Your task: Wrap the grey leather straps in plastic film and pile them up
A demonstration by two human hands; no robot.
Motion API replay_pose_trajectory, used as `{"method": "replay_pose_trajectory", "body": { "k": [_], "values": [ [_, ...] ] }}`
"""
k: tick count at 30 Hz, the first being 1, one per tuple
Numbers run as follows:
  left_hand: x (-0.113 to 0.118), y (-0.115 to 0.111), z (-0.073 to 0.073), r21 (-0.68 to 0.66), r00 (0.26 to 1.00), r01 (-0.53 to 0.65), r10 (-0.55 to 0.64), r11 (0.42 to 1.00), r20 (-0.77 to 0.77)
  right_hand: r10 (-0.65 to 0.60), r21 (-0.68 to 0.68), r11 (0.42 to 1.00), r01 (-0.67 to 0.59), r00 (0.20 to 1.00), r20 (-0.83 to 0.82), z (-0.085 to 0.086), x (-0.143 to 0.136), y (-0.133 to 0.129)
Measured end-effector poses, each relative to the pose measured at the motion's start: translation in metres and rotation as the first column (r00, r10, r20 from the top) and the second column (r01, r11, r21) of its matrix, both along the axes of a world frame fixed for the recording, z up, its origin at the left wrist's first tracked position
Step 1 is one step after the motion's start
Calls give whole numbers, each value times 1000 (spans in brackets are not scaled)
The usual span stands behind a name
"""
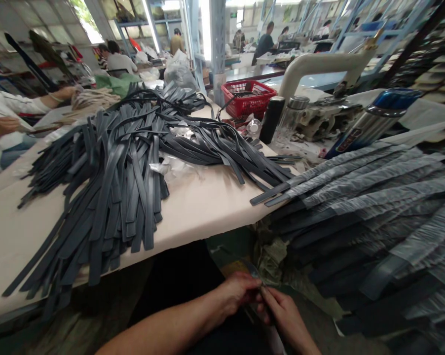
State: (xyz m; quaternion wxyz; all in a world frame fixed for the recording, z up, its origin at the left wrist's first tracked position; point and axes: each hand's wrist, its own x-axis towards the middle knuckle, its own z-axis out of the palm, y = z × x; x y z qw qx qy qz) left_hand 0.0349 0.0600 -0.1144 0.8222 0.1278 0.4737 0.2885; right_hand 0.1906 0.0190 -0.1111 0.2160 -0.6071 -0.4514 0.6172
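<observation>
Two hands, left (241,293) and right (283,308), pinched a thin strip (276,339); beyond this grip were a red basket (257,106) containing dark pieces (246,93), and a pale table (207,209).

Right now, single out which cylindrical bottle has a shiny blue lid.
The blue-and-silver metallic bottle, rightmost in view; the black bottle has a dark top and the clear bottle a silver lid.

The bare left forearm (178,320) is slanting in from the lower left, while the left hand (241,292) and right hand (283,308) are pinching close together, fingers (255,283) bent.
</observation>
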Motion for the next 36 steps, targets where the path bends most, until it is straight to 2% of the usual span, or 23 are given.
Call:
{"method": "replay_pose_trajectory", "body": {
  "k": [4,7,11,17,20,23,26,30,33,36],
  "values": [
    [-11,11,-6,20,994,-94,95,995,-60,25,-53,998,-25,1000,-12,-1,4,-6],
    [-12,7,-7,-6,997,-48,47,999,-53,32,-57,998,-33,999,-18,-5,2,-8],
    [-7,3,-3,18,1000,8,-8,1000,-4,30,4,1000,-29,999,-27,-2,-5,6],
    [-22,18,-2,19,992,-105,106,994,-66,72,-36,997,-73,997,-19,11,2,3],
    [-20,13,0,-2,998,-58,58,998,-34,77,-17,997,-78,997,-5,11,1,3],
    [-13,6,3,9,1000,6,-6,1000,17,68,33,997,-68,998,-2,7,-7,15],
    [-14,8,6,43,1000,-12,11,999,27,72,60,996,-72,997,-4,5,-10,23],
    [-24,15,8,39,998,-61,61,997,-4,84,57,995,-84,996,5,7,-6,15],
    [-23,13,9,21,1000,-21,21,1000,15,72,87,993,-74,997,26,9,-8,13],
    [-20,9,10,18,999,6,-6,1000,33,74,138,987,-78,997,34,10,-11,22]
  ]
}}
